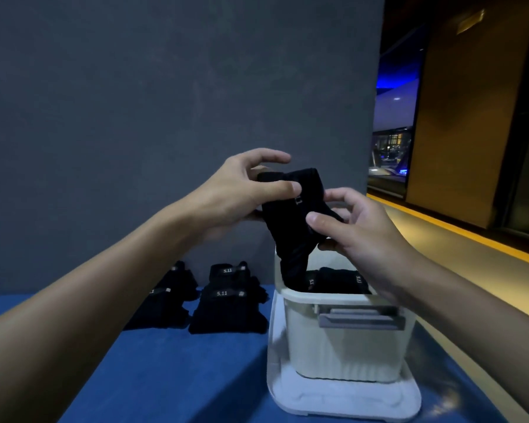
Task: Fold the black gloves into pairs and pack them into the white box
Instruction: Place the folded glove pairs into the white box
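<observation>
A folded pair of black gloves [293, 221] hangs in the air just above the open white box [345, 340], its lower end dipping past the rim. My left hand [242, 193] grips its upper part, thumb on the front. My right hand [358, 227] pinches the lower right side. Inside the box lie more folded black gloves [339, 280] with small white labels. Two piles of black gloves sit on the blue table to the left of the box, one close to it [226, 303] and one further left [168, 297], partly hidden by my left forearm.
The box stands on its white lid [342, 404] at the right end of the blue tabletop [177, 377]. A grey wall [165, 117] rises right behind the table. To the right the table ends, with a floor and a yellow strip beyond.
</observation>
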